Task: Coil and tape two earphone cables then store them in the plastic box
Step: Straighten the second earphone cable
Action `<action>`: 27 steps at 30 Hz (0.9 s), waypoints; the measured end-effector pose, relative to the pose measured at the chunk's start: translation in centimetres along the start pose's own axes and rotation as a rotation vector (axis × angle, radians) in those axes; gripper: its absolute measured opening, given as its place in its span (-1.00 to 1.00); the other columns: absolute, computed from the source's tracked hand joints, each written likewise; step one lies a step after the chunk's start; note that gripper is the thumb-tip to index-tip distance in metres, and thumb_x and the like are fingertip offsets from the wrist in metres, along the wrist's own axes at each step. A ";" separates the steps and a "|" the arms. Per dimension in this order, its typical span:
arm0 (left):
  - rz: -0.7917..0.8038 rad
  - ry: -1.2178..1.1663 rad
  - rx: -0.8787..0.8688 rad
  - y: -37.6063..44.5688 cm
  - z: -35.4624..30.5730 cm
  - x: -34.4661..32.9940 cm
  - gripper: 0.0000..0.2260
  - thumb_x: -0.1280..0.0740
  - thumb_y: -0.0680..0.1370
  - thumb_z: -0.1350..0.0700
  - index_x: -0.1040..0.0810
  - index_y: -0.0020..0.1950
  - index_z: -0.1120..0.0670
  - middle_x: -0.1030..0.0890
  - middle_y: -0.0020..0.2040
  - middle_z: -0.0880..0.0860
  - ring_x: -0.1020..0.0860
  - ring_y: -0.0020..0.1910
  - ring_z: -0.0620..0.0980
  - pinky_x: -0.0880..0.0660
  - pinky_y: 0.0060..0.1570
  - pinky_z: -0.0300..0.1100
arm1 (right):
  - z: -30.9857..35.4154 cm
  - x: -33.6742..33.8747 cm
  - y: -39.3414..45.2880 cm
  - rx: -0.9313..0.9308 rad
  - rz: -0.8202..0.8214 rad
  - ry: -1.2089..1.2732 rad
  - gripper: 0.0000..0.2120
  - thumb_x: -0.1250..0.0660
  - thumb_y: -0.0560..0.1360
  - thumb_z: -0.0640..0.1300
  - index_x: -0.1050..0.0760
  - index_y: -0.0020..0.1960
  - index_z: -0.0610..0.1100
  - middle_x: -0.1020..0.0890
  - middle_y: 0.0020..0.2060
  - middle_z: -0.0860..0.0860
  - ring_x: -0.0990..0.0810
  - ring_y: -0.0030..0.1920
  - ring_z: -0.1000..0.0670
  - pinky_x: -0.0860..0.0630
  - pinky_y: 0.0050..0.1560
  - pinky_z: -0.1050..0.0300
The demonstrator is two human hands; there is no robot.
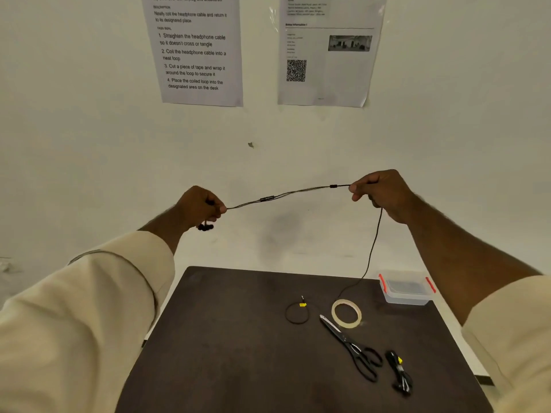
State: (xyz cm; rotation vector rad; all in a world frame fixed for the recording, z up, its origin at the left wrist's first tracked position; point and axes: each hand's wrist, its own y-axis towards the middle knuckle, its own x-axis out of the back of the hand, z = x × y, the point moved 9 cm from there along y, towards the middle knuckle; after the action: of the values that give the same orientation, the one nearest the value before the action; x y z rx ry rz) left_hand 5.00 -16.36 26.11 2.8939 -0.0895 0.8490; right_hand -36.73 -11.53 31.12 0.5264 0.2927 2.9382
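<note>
A black earphone cable is stretched in the air between my hands, above the far edge of the dark table. My left hand pinches its earbud end, and the buds hang below the fist. My right hand pinches the cable near a small black joint. From there the rest of the cable drops down to the table beside the tape roll. A clear plastic box with red clips stands at the table's far right. A coiled cable with a yellow tag lies mid-table.
Black-handled scissors lie right of centre, blades toward the tape roll. Another bundled black cable with a yellow tag lies near the right front. Two printed sheets hang on the wall behind the table.
</note>
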 end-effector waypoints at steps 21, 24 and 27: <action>0.203 -0.275 -0.022 -8.1 -0.4 -16.3 -0.72 -0.34 0.57 -0.02 -0.67 0.11 0.15 -0.68 0.07 0.07 -0.60 0.10 -0.10 -0.46 0.15 -0.22 | -3.4 -17.7 -5.4 0.083 0.432 -0.313 -0.93 -0.45 0.40 -0.18 -0.70 -0.24 -0.10 -0.69 -0.38 0.05 -0.64 -0.26 0.17 -0.49 -0.13 0.26; 0.146 -0.292 -0.048 -7.7 -1.2 -15.9 -0.80 -0.38 0.56 0.06 -0.69 -0.05 0.18 -0.71 -0.14 0.05 -0.65 -0.12 -0.14 -0.49 -0.04 -0.36 | -3.2 -17.1 -5.3 0.078 0.441 -0.330 -0.95 -0.47 0.41 -0.16 -0.70 -0.22 -0.10 -0.70 -0.36 0.05 -0.65 -0.24 0.16 -0.51 -0.10 0.21; 0.091 -0.248 -0.099 -6.7 -2.2 -14.5 -0.88 -0.38 0.56 0.17 -0.68 -0.08 0.19 -0.71 -0.17 0.09 -0.66 -0.15 -0.06 -0.55 -0.05 -0.33 | -3.1 -16.0 -5.2 0.056 0.483 -0.317 -0.94 -0.47 0.41 -0.14 -0.69 -0.23 -0.07 -0.70 -0.34 0.06 -0.63 -0.27 0.18 -0.48 -0.18 0.32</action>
State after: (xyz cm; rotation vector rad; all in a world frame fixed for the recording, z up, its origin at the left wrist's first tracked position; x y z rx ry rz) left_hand -7.76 -9.08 19.40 2.9038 -0.2803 0.4786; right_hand -22.48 -9.72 21.88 1.2077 0.2355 3.2247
